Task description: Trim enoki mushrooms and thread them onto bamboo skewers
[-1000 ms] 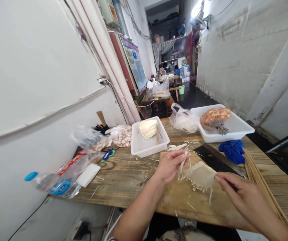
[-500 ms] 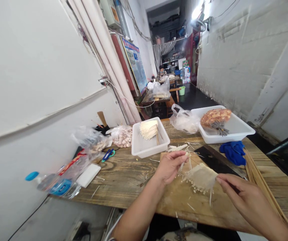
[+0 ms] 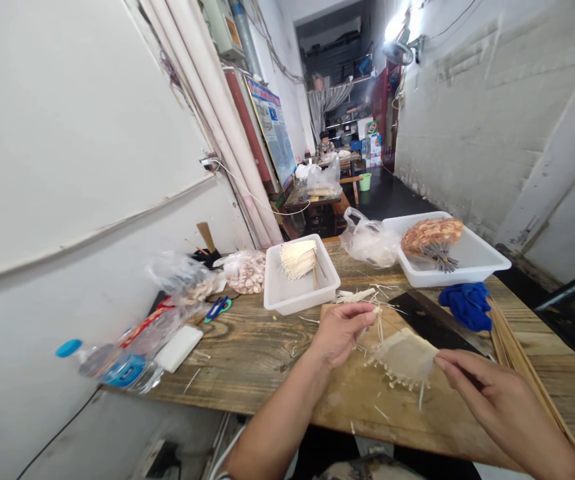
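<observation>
Over the wooden cutting board (image 3: 340,400), my right hand (image 3: 487,387) pinches the right end of a fan of enoki mushrooms (image 3: 405,360), their small caps hanging down. A thin skewer (image 3: 392,323) appears to run from the fan's top edge toward my left hand (image 3: 342,330). The left fingers are closed on a small bunch of enoki, with pale strands below them. Loose enoki strands (image 3: 357,295) lie behind that hand. A dark, broad blade, seemingly a cleaver (image 3: 432,323), lies flat behind the fan.
A white tray (image 3: 292,303) holds skewered enoki. A larger tray (image 3: 482,267) at right contains bagged reddish-brown food. A blue cloth (image 3: 465,303), bamboo skewers (image 3: 517,360), scissors (image 3: 217,309), a plastic bag (image 3: 367,240) and a water bottle (image 3: 127,371) surround the board. A person (image 3: 325,143) sits far back.
The view has shifted slightly. Both hands keep nearly the same pose, and the enoki fan stays in my right hand.
</observation>
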The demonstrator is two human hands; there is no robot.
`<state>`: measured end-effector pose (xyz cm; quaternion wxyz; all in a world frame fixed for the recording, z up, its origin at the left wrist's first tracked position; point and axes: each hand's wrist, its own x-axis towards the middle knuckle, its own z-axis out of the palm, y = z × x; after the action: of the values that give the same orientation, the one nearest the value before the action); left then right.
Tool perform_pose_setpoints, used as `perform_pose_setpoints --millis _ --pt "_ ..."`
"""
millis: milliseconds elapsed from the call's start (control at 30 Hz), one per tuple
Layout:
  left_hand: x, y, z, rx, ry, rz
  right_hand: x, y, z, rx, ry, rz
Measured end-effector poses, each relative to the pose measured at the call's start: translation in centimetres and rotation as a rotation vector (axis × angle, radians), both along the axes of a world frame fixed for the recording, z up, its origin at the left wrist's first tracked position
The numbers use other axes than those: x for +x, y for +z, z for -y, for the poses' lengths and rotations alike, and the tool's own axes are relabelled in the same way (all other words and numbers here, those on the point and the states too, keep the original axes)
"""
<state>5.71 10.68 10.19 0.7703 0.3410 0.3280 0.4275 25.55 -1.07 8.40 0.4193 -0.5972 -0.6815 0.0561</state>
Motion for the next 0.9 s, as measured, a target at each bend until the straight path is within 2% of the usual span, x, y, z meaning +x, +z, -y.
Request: perform_pose_setpoints --millis 367,633,900 --pt "0.0 -0.4 -0.2 -0.030 -0.090 0.022 0.3 -0.4 0.2 -0.068 0.006 -0.051" --pt "0.1 -0.9 -0.5 -0.090 -0.142 0.039 0.2 -0.3 0.3 -0.050 0.002 -0.058" --pt "0.3 -1.0 -0.2 -0.079 -0.096 0.019 0.2 -0.4 0.2 -0.014 -0.013 -0.049"
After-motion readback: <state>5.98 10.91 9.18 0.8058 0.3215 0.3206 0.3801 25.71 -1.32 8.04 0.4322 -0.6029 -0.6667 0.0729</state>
